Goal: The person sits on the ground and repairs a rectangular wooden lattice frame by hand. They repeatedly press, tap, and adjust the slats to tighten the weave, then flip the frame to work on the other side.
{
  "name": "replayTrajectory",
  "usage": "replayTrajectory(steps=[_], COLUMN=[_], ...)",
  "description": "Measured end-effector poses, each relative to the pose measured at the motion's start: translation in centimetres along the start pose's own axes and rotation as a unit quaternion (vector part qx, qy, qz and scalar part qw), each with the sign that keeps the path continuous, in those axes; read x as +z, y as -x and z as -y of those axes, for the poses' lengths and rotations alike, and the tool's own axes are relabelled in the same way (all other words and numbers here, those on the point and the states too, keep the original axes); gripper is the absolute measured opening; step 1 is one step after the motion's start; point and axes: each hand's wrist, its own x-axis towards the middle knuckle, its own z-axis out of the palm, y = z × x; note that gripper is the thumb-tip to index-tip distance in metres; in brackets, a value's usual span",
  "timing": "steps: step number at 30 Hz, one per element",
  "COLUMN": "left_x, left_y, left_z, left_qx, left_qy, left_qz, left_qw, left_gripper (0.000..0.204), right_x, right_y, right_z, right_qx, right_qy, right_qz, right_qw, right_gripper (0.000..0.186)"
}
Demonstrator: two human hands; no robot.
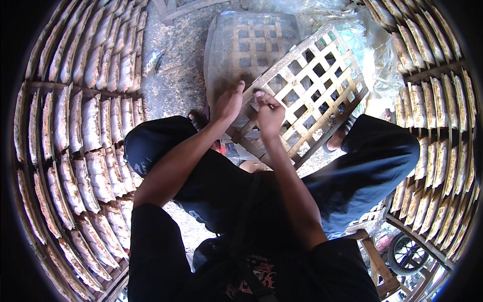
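A woven bamboo lattice panel [322, 83] leans at a slant in front of me, its long edges running up to the right. Beyond it to the left is a translucent, dull plastic sheet [219, 58], through which another lattice shows. My left hand [230, 103] is closed beside the panel's left edge, thumb up, over the sheet. Close to its right, my right hand [270, 113] has its fingers curled in over the panel's left part. What either hand pinches, if anything, is too small or hidden to make out.
Racks of long, pale, curved pieces with brown edges stand on the left [91, 123] and right [436, 100]. Clear crumpled plastic [377, 55] lies behind the panel. My bent legs flank the panel. A wooden frame [378, 261] and a wheel [407, 254] are at lower right.
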Motion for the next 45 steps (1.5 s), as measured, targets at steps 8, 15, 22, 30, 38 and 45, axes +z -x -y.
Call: replayTrajectory(steps=[8,15,22,30,38,45], left_x=[0.6,-0.7,-0.9,-1.0,-0.5,-0.4], left_y=[-1.7,-0.1,0.2,0.5,-0.2,-0.1], left_z=[2.1,0.8,0.9,0.7,1.4,1.2], left_qx=[-0.002,0.018,0.054,0.050,0.073,0.057], left_qy=[0.152,0.169,0.187,0.181,0.185,0.184], left_qz=[0.072,0.064,0.072,0.081,0.083,0.080], left_qw=[0.986,0.983,0.978,0.979,0.976,0.978], left_gripper=[0.071,0.057,0.048,0.050,0.053,0.056], right_x=[-9.7,-4.9,-1.6,-0.4,-3.3,-4.5], right_y=[-6.9,0.7,0.6,-1.2,-2.3,0.1], right_z=[6.6,1.5,1.7,2.0,2.2,4.2], right_qx=[0.171,0.151,0.227,0.365,0.387,0.248], right_qy=[-0.425,0.018,-0.033,-0.230,-0.392,-0.166], right_qz=[0.008,0.183,0.135,0.067,0.129,0.095], right_qw=[0.889,0.971,0.964,0.900,0.825,0.950], right_gripper=[0.023,0.032,0.031,0.016,0.005,0.031])
